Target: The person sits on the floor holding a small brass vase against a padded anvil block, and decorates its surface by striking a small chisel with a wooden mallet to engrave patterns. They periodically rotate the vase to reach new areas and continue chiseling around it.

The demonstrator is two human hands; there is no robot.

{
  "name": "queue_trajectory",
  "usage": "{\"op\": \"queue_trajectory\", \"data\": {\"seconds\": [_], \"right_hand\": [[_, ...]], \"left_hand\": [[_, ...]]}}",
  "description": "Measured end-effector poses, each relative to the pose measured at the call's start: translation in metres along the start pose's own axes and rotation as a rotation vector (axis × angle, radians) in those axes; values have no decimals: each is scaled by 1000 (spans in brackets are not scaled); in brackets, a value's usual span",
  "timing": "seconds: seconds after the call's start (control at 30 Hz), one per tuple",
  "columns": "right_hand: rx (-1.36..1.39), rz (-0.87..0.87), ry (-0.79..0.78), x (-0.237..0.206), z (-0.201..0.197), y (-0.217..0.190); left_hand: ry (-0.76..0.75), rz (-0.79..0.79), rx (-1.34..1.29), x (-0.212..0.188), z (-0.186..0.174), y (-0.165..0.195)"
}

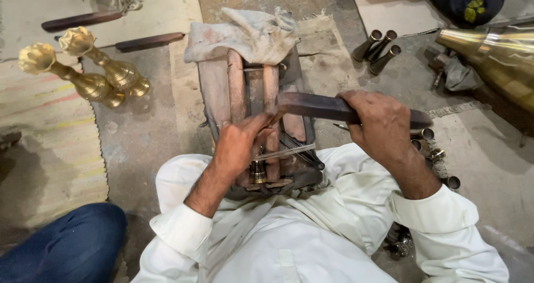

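Observation:
My right hand (377,124) grips a long dark wooden-handled tool (317,106) that lies across a worn wooden work stand (239,88) between my knees. My left hand (239,144) rests on the stand with its fingers closed near the tool's tip, pressing by a small brass piece (258,172) mounted low in the stand. A thin pale strip (286,151) crosses the stand just right of my left hand. A dirty cloth (250,35) drapes over the stand's far end.
Two brass flower-topped stands (89,74) lie on the floor at left by a striped mat (39,133). Brass tubes (378,46) lie at upper right, small brass rings (431,149) by my right wrist, a large brass vessel (495,55) at far right. A blue-trousered leg (67,244) at lower left.

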State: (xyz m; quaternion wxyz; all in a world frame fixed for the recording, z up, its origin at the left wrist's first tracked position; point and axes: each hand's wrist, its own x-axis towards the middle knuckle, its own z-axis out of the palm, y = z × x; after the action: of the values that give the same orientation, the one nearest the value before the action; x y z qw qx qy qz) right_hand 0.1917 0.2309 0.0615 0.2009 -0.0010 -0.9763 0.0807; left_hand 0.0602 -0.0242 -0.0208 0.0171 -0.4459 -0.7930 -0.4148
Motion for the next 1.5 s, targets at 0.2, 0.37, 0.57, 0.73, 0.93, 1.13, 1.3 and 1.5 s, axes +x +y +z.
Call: {"op": "queue_trajectory", "data": {"seconds": [0.2,0.37,0.57,0.73,0.93,1.13,1.3,1.5], "right_hand": [[20,56,-89,-1,3,7],[268,249,-16,-2,7,13],[118,361,-60,-3,3,11],[-58,6,-46,-10,2,16],[235,254,-20,-15,17,22],[149,175,142,-12,20,15],[82,78,26,-1,4,7],[-32,20,-121,1,4,3]], "left_hand": [[-61,-52,81,4,-1,1],[-48,-21,66,1,1,2],[-47,-24,74,-1,1,-1],[-80,-28,55,1,3,2],[-50,-10,-33,5,-10,-1],[-139,-20,10,10,-13,-4],[-114,-28,13,9,-9,-2],[120,-59,-159,-8,-7,-5]]}}
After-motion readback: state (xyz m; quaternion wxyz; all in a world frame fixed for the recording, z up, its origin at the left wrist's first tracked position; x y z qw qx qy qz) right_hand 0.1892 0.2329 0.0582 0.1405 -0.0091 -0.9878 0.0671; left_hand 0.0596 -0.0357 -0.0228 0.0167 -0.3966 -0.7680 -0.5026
